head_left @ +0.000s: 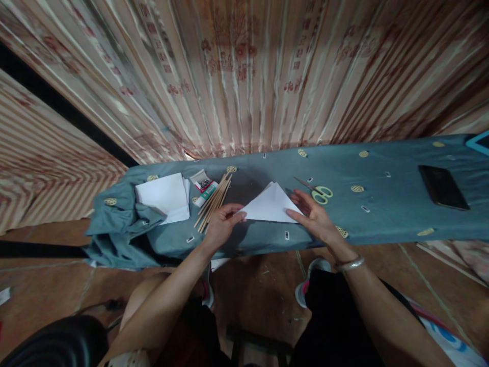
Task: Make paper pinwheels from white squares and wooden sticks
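Note:
A sheet of white paper (272, 205), folded into a triangle, is held at the table's near side with its long edge toward me. My left hand (223, 223) pinches the left corner between thumb and fingers. At the right corner is my right hand (314, 216), its thumb over the paper and its fingers bent along the slanted edge; the fingertips' grip is partly hidden. Just beyond the right hand lie scissors (320, 194) with pale green handles. A bundle of thin wooden sticks (214, 201) rests next to my left hand.
Left on the blue-green tablecloth (244, 244) are a stack of white paper (164, 196) and an open small box (203, 182) of metal pieces beside a green-and-white box (207, 194). A black phone (443, 187) lies at the right. A curtain (244, 76) hangs behind the table.

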`<state>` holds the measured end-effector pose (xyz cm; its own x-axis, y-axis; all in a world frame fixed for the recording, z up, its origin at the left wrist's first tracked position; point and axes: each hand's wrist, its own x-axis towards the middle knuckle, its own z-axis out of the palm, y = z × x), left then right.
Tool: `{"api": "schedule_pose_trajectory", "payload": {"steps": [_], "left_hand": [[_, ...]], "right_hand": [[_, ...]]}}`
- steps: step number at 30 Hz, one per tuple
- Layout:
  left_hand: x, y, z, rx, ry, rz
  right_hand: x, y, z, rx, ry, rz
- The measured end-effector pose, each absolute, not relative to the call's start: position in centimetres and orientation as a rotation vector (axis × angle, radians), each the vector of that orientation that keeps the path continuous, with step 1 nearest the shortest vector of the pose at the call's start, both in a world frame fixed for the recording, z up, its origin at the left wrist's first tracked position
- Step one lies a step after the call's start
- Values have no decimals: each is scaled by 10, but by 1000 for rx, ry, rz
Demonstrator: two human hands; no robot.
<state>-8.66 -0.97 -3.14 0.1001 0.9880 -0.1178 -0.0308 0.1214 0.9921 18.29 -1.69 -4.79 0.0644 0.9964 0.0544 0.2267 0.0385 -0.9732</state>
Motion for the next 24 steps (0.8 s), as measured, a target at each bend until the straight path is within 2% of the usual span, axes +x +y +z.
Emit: {"api": "schedule_pose_trajectory", "payload": {"steps": [3,5,14,18,24], "left_hand": [[-84,-8,-27,1150,1168,1084],[-84,-8,-24,1161,1178,1090],[-96,-4,-22,1149,1237,1082],[-97,-3,-20,1016,1211,1125],[-71,-19,-22,795,981,786]], "right_hand": [[185,-15,-46,-1357,-1234,1336],[187,-15,-41,-1365,-1159,1424],[201,-13,-20,-1395,-955,1261],[205,-16,-15,-1401,-1010,1297],[197,-20,-10,-1398,-1170,1434]]}}
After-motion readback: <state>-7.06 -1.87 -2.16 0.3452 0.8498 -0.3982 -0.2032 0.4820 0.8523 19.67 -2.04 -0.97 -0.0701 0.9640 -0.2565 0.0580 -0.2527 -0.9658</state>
